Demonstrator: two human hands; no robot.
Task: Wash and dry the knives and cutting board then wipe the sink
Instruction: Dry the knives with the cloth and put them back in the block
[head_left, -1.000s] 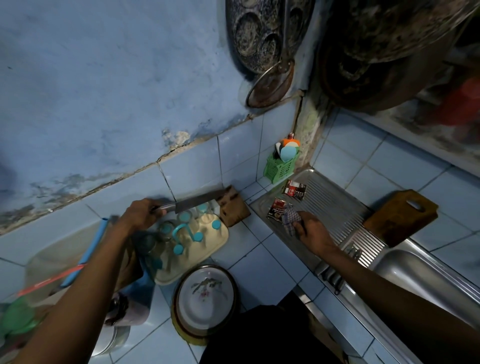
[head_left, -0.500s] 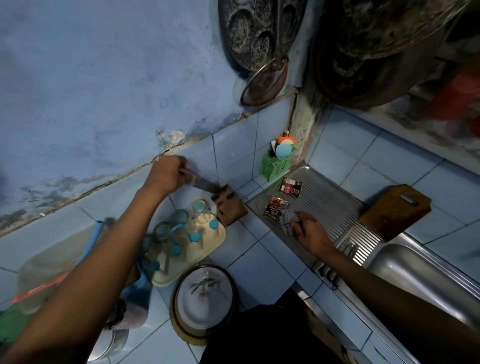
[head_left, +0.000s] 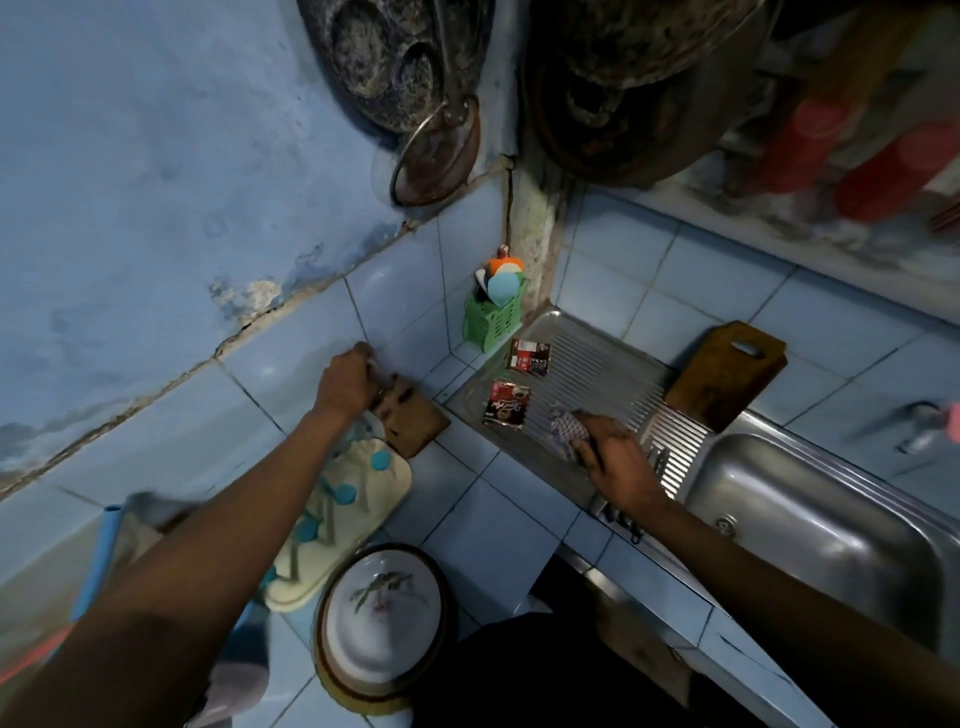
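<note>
Two hands are occupied: the left hand (head_left: 347, 379) is clenched on a knife handle at the top of the wooden knife block (head_left: 410, 418), while a checked cloth (head_left: 566, 434) is gripped by the right hand (head_left: 615, 457) on the ribbed drainboard (head_left: 597, 374). Against the tiled wall the cutting board (head_left: 724, 374) is leaned, beside the sink (head_left: 810, 514).

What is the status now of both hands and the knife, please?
Left hand grips knife handle at the wooden knife block, blade hidden. Right hand holds checked cloth on the drainboard. Two sachets lie beside the cloth.
</note>
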